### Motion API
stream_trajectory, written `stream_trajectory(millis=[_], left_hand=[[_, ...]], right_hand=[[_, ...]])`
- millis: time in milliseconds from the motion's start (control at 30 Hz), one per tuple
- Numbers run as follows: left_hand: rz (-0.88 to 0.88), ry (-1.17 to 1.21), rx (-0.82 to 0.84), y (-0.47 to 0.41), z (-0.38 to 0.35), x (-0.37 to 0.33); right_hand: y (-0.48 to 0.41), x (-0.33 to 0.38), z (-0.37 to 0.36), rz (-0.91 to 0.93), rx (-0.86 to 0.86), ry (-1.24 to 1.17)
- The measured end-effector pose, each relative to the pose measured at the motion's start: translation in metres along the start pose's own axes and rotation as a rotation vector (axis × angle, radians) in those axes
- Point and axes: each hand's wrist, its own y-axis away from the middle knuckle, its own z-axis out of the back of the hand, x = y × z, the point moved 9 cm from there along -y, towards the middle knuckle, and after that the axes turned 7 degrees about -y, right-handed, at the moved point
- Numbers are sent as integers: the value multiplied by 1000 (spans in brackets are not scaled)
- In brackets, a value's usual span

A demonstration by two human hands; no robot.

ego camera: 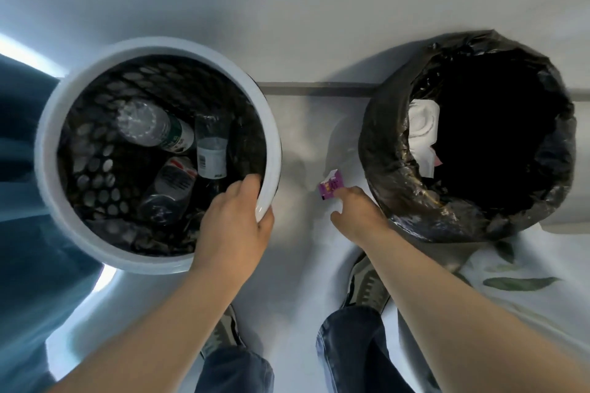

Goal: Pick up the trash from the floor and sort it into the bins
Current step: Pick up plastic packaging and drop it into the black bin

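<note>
left hand (234,226) is curled tight over the rim of the white bin (51,143) with 3 plastic bottles (153,124) in it, right hand (359,212) has fingertips on a purple wrapper (331,186) between the 2 bins, can't tell if it's gripped, black-bagged bin (383,143) holds white paper (423,124)
</note>
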Motion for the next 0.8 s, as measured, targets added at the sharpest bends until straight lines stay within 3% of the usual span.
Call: stream_trajectory(millis=[233, 433, 600, 800], left_hand=[[-25, 0, -32, -1, 1, 0], [-46, 15, -43, 1, 2, 0], [-50, 35, -41, 0, 0, 1], [-58, 59, -35, 0, 0, 1]], right_hand=[[-42, -12, -28, -25, -23, 42], [-70, -17, -44, -22, -81, -59], [-63, -19, -79, -96, -30, -14], [-53, -21, -80, -115, -200, -73]])
